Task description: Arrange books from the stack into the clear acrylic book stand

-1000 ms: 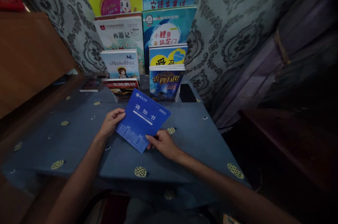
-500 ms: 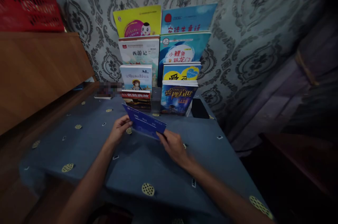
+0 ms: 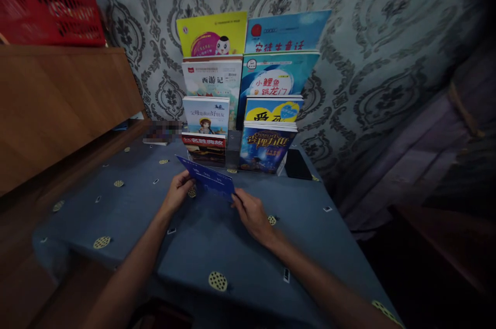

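Note:
Between my two hands a thin blue booklet point(image 3: 209, 179) with white lettering is held tilted above the table. My left hand point(image 3: 179, 190) pinches its left edge, fingers closed. On the opposite edge my right hand point(image 3: 251, 215) grips the lower right corner with the thumb in front. Just beyond the booklet stand two stepped columns of books. The front left one is a dark book with a red band point(image 3: 205, 149), and the front right one is a dark blue book point(image 3: 265, 148).
Taller books rise behind, among them a yellow book point(image 3: 213, 34) and a light blue book point(image 3: 287, 32). A black flat object point(image 3: 298, 165) lies right of the columns. The table point(image 3: 127, 215) wears a blue patterned cloth. A red basket point(image 3: 54, 9) sits on a wooden cabinet point(image 3: 70, 112).
The booklet has turned a little and tilted more edge-on between my hands. Both hands keep hold of it. The whole view has shifted slightly, with the books now farther right.

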